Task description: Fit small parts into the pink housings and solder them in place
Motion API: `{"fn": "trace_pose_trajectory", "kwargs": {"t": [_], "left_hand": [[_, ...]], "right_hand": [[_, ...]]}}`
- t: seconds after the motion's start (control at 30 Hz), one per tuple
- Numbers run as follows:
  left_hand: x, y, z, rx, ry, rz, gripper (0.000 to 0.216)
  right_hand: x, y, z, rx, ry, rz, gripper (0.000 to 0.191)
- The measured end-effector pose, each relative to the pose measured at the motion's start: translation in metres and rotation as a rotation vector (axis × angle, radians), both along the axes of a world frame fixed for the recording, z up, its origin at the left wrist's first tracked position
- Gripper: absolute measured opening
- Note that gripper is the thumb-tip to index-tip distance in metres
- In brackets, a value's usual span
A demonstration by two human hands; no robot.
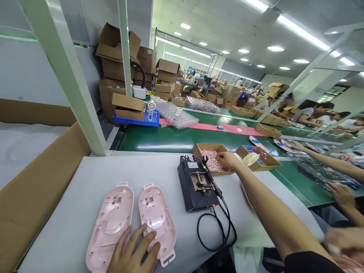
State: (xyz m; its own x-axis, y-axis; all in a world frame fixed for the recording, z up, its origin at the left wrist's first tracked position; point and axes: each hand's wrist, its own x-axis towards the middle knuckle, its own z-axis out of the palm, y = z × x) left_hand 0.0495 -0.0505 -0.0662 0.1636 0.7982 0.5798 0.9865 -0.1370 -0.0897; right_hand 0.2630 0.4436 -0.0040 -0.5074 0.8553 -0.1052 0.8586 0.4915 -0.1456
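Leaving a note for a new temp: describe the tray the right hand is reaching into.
On the white bench top by the green conveyor belt, find the black boxy machine. Just past it sits a shallow brown cardboard tray heaped with small pink pieces, the right hand in it; the neighbouring tray holds multicoloured pieces.

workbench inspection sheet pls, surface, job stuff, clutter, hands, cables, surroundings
surface: white bench top, green conveyor belt beyond it
job's things: two pink plastic shells lying side by side; black machine with a pen-shaped tool; cardboard tray of small pink parts; second tray of coloured parts beside a small cream fan
clutter: stacked cardboard boxes at the back, clear plastic trays on the belt
hands: left hand on the right shell; right hand at the pink parts; another person's hand far right
cables: black cable looped beside the machine
surroundings: white frame posts, people along the belt, ceiling lights
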Motion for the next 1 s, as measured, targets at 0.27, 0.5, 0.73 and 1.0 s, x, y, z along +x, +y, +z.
{"fn": "trace_pose_trajectory", "kwargs": {"t": [0.27,0.5,0.73,1.0], "left_hand": [[-0.003,0.001,0.033,-0.032,-0.293,-0.024,0.032],[0.009,0.014,0.080,0.030,-1.035,-0.002,0.059],[-0.017,-0.001,0.070,0.200,-1.171,0.063,0.025],[-0.112,-0.012,0.051,-0.016,-0.967,0.334,0.019]], "right_hand": [[-0.012,-0.097,0.047,0.033,0.486,0.016,0.048],[-0.065,-0.317,0.035,-0.370,1.098,0.494,0.011],[-0.100,-0.352,0.000,-0.364,1.086,0.419,0.014],[-0.120,-0.306,-0.017,-0.373,0.698,0.300,0.036]]}}
